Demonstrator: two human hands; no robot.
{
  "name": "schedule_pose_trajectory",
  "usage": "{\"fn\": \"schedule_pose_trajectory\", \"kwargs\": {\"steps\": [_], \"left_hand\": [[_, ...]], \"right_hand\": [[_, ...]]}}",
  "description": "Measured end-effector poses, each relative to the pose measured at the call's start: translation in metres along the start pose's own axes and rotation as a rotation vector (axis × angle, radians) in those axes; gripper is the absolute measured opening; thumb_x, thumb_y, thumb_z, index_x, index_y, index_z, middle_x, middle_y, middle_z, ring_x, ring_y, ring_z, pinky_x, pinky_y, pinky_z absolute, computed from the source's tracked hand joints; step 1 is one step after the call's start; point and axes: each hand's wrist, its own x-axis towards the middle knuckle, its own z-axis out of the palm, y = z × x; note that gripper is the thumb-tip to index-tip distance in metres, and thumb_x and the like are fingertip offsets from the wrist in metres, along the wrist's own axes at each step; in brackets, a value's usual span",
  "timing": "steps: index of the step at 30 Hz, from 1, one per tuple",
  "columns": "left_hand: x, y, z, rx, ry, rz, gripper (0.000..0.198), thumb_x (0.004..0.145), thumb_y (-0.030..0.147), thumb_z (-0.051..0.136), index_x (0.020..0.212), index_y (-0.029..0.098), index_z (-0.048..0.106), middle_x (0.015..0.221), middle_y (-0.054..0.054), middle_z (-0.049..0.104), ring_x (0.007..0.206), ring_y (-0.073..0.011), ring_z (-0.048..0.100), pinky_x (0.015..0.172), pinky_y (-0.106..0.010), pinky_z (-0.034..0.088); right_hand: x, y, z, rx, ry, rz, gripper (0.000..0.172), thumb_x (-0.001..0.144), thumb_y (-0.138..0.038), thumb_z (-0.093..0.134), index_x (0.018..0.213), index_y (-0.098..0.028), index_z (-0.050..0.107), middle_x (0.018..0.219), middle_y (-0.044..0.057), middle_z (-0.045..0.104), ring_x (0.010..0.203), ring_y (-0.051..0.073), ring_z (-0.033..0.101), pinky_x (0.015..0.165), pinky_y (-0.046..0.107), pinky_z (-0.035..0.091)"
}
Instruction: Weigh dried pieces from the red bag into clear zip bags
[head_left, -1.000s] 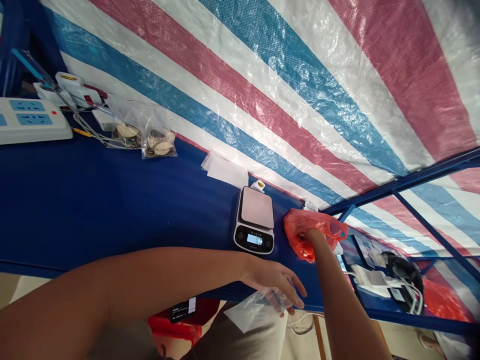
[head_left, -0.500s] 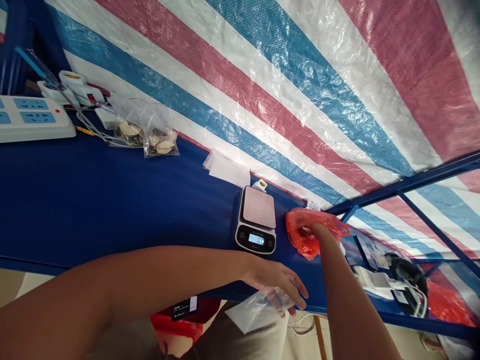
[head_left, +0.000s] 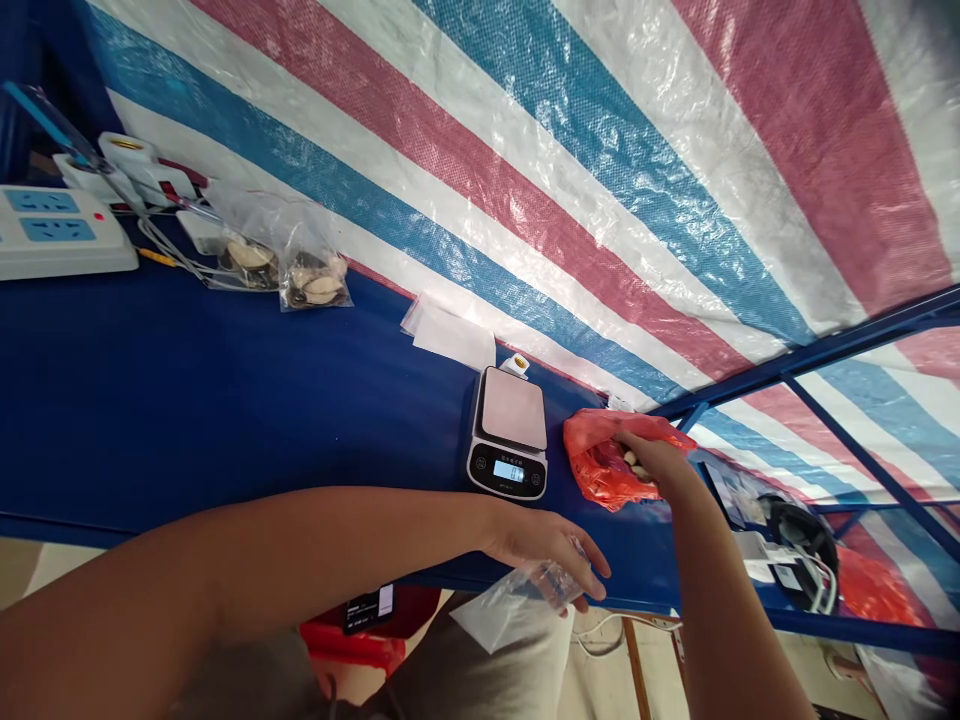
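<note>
My left hand (head_left: 555, 550) holds a clear plastic bag (head_left: 495, 612) by its mouth, fingers inside the opening, and the bag hangs over the table's front edge. My right hand (head_left: 651, 458) is at the mouth of a red plastic bag (head_left: 589, 450), with its fingers closed around a few pale pieces (head_left: 636, 465) that are partly hidden. Between my hands and the tarp stands a digital kitchen scale (head_left: 514, 410). Its plate is bare and its display is lit.
White paper-like sheets (head_left: 454, 335) lie behind the scale. Two clear bags of pale slices (head_left: 315, 280) sit by a power strip (head_left: 64, 235) at the left. Cables and a black device (head_left: 799, 540) are at the right. A striped tarp (head_left: 480, 190) rises behind the blue table (head_left: 225, 400).
My right hand has drawn partly out of the red bag, and pale pieces now show at its fingers. My left hand keeps hold of the clear bag. The view has shifted slightly.
</note>
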Motion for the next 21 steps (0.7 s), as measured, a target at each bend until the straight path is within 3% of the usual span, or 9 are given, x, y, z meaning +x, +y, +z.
{"fn": "schedule_pose_trajectory", "kwargs": {"steps": [2, 4, 7, 10, 13, 17, 21], "left_hand": [[-0.002, 0.000, 0.000, 0.004, -0.002, 0.006, 0.072, 0.048, 0.025, 0.100, 0.109, 0.016, 0.063, 0.096, -0.002, 0.069, 0.087, -0.0173, 0.068, 0.079, -0.036, 0.055], [-0.004, 0.001, 0.001, -0.003, 0.006, 0.003, 0.076, 0.045, 0.025, 0.101, 0.110, 0.017, 0.063, 0.098, -0.002, 0.069, 0.087, -0.0158, 0.068, 0.080, -0.034, 0.054], [-0.006, 0.002, 0.002, -0.019, 0.036, 0.007, 0.077, 0.044, 0.026, 0.102, 0.110, 0.018, 0.063, 0.099, -0.001, 0.069, 0.087, -0.0141, 0.067, 0.081, -0.033, 0.054], [-0.007, 0.003, 0.003, -0.025, 0.060, 0.016, 0.075, 0.045, 0.026, 0.102, 0.109, 0.018, 0.064, 0.099, -0.001, 0.069, 0.085, -0.0134, 0.067, 0.081, -0.033, 0.053], [-0.006, 0.002, 0.003, -0.022, 0.069, 0.014, 0.076, 0.044, 0.024, 0.101, 0.110, 0.018, 0.064, 0.100, -0.001, 0.068, 0.086, -0.0131, 0.067, 0.079, -0.032, 0.053], [-0.002, -0.003, 0.003, 0.004, 0.058, 0.036, 0.081, 0.039, 0.014, 0.100, 0.111, 0.019, 0.064, 0.102, -0.001, 0.068, 0.087, -0.0139, 0.068, 0.080, -0.031, 0.054], [0.003, -0.009, 0.003, 0.043, 0.038, 0.125, 0.075, 0.033, 0.010, 0.098, 0.099, 0.019, 0.065, 0.098, 0.002, 0.066, 0.086, -0.0131, 0.067, 0.081, -0.030, 0.054]], "right_hand": [[-0.010, 0.013, -0.004, 0.096, -0.047, 0.040, 0.047, 0.096, -0.054, 0.056, 0.064, -0.021, 0.049, 0.050, -0.006, 0.040, 0.041, 0.007, 0.033, 0.041, 0.024, 0.030], [-0.022, 0.025, -0.008, 0.257, -0.112, 0.059, 0.050, 0.085, -0.062, 0.066, 0.062, -0.021, 0.048, 0.047, -0.008, 0.035, 0.039, 0.006, 0.027, 0.039, 0.023, 0.021], [-0.042, 0.036, -0.011, 0.509, -0.266, 0.053, 0.053, 0.068, -0.067, 0.079, 0.068, -0.019, 0.056, 0.050, -0.007, 0.042, 0.040, 0.005, 0.030, 0.039, 0.020, 0.017], [-0.063, 0.037, -0.013, 0.577, -0.406, -0.012, 0.053, 0.068, -0.067, 0.079, 0.069, -0.018, 0.060, 0.057, -0.003, 0.052, 0.039, 0.004, 0.034, 0.038, 0.020, 0.017], [-0.083, 0.031, -0.013, 0.545, -0.547, -0.073, 0.048, 0.073, -0.064, 0.078, 0.080, -0.018, 0.067, 0.059, -0.003, 0.056, 0.038, 0.005, 0.034, 0.036, 0.021, 0.017], [-0.102, 0.016, -0.015, 0.368, -0.714, -0.214, 0.040, 0.081, -0.057, 0.076, 0.086, -0.017, 0.071, 0.063, 0.000, 0.061, 0.050, 0.009, 0.048, 0.044, 0.020, 0.029], [-0.118, -0.001, -0.019, 0.150, -0.705, -0.237, 0.039, 0.082, -0.054, 0.077, 0.096, -0.018, 0.075, 0.073, 0.002, 0.068, 0.065, 0.015, 0.061, 0.055, 0.022, 0.042]]}}
